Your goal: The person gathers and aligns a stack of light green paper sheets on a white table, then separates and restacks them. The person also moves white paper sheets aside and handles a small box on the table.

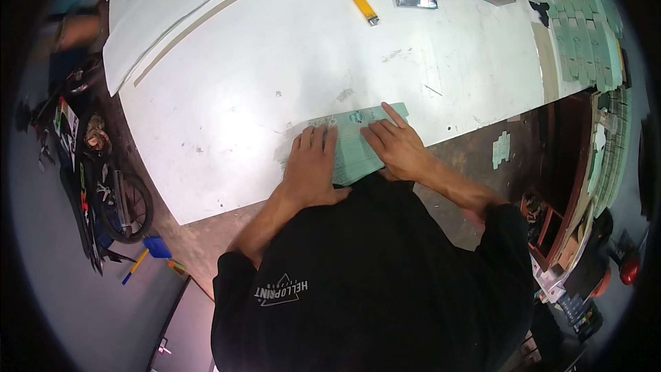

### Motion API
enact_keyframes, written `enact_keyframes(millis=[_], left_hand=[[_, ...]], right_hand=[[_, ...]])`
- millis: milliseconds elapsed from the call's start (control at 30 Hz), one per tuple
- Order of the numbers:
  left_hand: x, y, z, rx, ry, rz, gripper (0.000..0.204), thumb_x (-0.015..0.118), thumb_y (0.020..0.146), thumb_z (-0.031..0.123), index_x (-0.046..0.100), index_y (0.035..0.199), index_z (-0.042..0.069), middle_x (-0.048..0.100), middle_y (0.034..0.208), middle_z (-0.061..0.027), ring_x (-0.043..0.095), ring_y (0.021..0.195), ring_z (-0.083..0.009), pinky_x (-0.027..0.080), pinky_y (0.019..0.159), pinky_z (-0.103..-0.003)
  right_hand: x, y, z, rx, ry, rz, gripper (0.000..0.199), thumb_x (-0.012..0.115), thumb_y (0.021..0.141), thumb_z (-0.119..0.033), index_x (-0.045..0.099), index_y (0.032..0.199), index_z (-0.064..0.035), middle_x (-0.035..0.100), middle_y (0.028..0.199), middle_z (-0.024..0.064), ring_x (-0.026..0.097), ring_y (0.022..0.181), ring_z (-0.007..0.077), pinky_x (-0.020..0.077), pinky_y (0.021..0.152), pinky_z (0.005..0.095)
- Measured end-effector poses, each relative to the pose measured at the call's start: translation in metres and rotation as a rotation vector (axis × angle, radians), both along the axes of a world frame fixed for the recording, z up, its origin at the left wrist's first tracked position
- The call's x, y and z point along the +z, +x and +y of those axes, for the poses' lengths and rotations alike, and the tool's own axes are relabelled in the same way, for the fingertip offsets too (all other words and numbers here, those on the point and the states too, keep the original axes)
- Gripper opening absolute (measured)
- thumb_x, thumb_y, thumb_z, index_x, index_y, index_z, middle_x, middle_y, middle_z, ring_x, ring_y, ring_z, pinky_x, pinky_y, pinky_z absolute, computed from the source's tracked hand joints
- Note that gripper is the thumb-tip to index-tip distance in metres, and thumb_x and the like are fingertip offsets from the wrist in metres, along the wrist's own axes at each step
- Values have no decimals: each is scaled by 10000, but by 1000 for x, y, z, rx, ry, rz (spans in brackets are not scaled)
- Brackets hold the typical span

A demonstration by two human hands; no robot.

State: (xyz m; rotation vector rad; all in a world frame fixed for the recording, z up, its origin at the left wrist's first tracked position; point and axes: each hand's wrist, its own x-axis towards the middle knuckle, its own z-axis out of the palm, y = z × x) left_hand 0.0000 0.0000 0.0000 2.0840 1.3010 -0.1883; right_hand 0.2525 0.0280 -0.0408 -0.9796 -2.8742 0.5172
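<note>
one stack of pale green printed cards [354,153], gathered but not yet even, sits at the tabletop's [227,124] near edge, fingers of the left hand [310,171] and right hand [401,150] gripping its opposite sides, while overlapped green pieces [582,38] lie by the far right corner.

Paper stack [356,153], smooth tabletop [206,131] (scuffed)

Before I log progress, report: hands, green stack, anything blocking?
Left hand, right hand on pale green card stack, either side. Stack at near edge of white table. Yellow lighter apart, not blocking.
</note>
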Motion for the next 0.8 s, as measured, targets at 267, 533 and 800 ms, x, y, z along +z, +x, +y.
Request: enact_keyframes(millis=[267, 533, 800], left_hand=[[-24, 10, -8, 67, 187, -36, 926, 910, 725, 486, 540, 1342, -97, 620, 1276, -252, 608, 1161, -396, 529, 982, -480], [-8, -18, 16, -14, 314, 10, 733, 877, 770, 449, 618, 1246, -45, 718, 1106, -171, 689, 1006, -325, 593, 793, -457], [-27, -8, 34, 94, 391, 123, 1201, 942, 690, 479, 355, 1566, -97, 589, 1266, -227, 592, 1128, -357, 493, 939, -464]], right_hand=[[0, 0, 17, -11, -106, 109, 680, 934, 537, -240, 699, 1136, -21, 701, 987, 91, 682, 994, 283, 366, 1213, 541], [27, -19, 36, -10, -9, 147, 668, 914, 582, -259, 714, 1181, -42, 715, 1022, 99, 684, 1005, 278, 353, 1206, 561], [-11, -25, 66, 10, -15, 93, 750, 927, 614, -311, 705, 1270, -26, 729, 1118, 138, 682, 1102, 302, 282, 1246, 589]])
